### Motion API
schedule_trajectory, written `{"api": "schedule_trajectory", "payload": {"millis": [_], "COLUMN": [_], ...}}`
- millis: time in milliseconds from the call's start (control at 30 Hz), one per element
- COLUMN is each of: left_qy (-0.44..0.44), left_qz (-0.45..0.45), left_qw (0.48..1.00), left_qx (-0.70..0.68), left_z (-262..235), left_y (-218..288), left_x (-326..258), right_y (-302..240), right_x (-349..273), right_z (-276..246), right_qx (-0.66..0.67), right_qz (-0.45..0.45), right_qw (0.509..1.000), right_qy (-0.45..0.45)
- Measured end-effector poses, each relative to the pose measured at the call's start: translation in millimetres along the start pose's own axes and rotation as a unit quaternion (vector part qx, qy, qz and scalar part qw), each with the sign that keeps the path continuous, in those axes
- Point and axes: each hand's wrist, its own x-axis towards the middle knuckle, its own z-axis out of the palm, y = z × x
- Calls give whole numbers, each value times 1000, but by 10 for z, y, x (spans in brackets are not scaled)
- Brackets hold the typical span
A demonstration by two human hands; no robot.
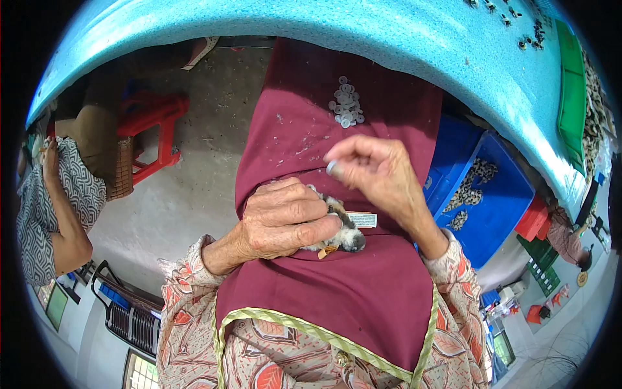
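My left hand (285, 217) is closed around a small plush toy (350, 238) with grey, white and brown fur, pressing it against the maroon apron (324, 285) on my lap. A white label (361, 220) sticks out of the toy's right side. Just above and to the right, my right hand (382, 172) pinches a small white plastic disc (332, 167) between thumb and fingertips, apart from the toy. Farther up the apron lies a loose pile of similar white discs (346, 104). Most of the toy is hidden under my left fingers.
A light blue tabletop (324, 19) curves across the far side, with a green tray (571, 97) and small dark pieces on it. At right stands a blue crate (499, 207) of spotted plush pieces. A red stool (155, 129) and a seated person (61, 201) are at left.
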Motion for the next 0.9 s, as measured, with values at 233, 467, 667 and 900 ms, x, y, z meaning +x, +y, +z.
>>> {"api": "schedule_trajectory", "payload": {"millis": [233, 467, 667, 900], "left_qy": [18, 43, 49, 83], "left_qz": [-34, -61, -59, -104], "left_qw": [999, 997, 997, 990], "left_qx": [9, 1, 6, 49], "left_z": [-16, -22, -21, 13], "left_y": [44, 71, 67, 61], "left_x": [2, -28, -39, -84], "right_y": [-112, -114, -108, -88], "right_x": [-239, -283, -281, -291], "right_z": [58, 49, 59, 91], "right_qx": [33, 64, 53, 106], "right_qz": [2, -39, -34, -16], "right_qw": [997, 994, 996, 994], "right_qy": [-70, -77, -67, -27]}}
